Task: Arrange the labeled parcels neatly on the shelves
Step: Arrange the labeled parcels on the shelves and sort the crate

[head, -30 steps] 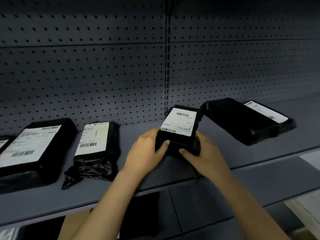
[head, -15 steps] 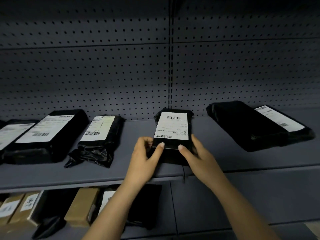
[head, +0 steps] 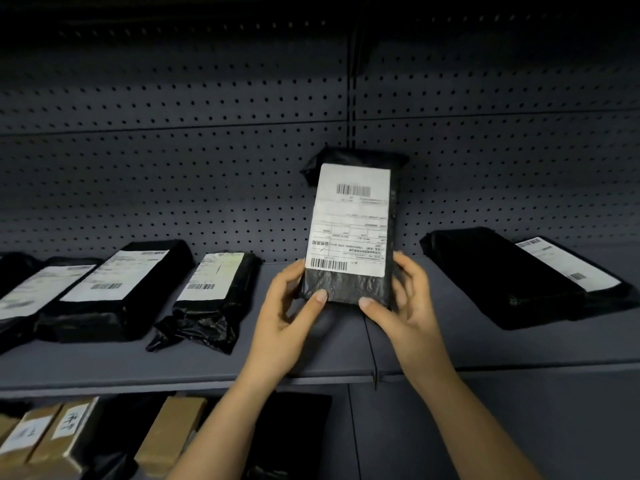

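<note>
A black-wrapped parcel with a white barcode label stands nearly upright over the grey shelf, its label facing me. My left hand grips its lower left edge and my right hand grips its lower right edge, thumbs on the front. Its bottom end is at the shelf surface, between my hands. Three labeled black parcels lie flat to the left: one nearest, a longer one, and one at the edge. A large black parcel lies to the right.
A perforated grey back panel rises behind the shelf, with a vertical upright at the middle. On the lower shelf sit brown cardboard boxes with white labels and dark bags.
The parcel has been tipped from lying flat on the shelf to standing nearly upright, label toward me. Both hands stayed on its lower end. The view shifted closer and lower.
</note>
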A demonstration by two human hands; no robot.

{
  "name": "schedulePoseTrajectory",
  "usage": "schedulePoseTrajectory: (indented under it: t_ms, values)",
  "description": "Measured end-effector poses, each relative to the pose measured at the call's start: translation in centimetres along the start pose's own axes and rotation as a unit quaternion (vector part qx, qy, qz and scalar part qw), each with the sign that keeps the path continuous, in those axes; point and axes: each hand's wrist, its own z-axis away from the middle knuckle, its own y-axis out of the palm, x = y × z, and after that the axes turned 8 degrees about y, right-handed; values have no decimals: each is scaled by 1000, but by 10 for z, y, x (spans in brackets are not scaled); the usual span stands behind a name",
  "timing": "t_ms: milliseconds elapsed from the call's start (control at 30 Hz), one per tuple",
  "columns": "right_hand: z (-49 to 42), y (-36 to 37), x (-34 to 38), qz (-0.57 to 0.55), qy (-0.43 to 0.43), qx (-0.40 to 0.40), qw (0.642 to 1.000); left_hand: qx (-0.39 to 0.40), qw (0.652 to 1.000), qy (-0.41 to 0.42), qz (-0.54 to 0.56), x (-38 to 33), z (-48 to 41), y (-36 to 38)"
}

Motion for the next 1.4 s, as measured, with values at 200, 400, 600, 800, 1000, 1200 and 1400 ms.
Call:
schedulePoseTrajectory:
  t_ms: [200,400,600,800,1000,1200,1400]
  values:
    - [-8,10,4,-46,-42,20,998,-2,999,-16,42,-14,-7,-9]
    - [-13,20,5,-67,-35,29,997,-57,993,-32,93,-15,-13,-1]
    - [-26,15,14,-93,27,16,995,-97,986,-53,123,-16,-28,-7]
    - [-54,-4,34,-150,86,-39,984,-49,994,-40,91,-15,-38,-20]
    - [-53,1,27,-180,92,-77,976,-103,988,-84,79,-7,-30,-6]
    - [-49,3,24,-192,94,-87,973,-120,978,-94,142,-5,-19,15]
    - [-52,-28,33,-223,131,-107,960,-139,978,-92,123,-1,-42,-14]
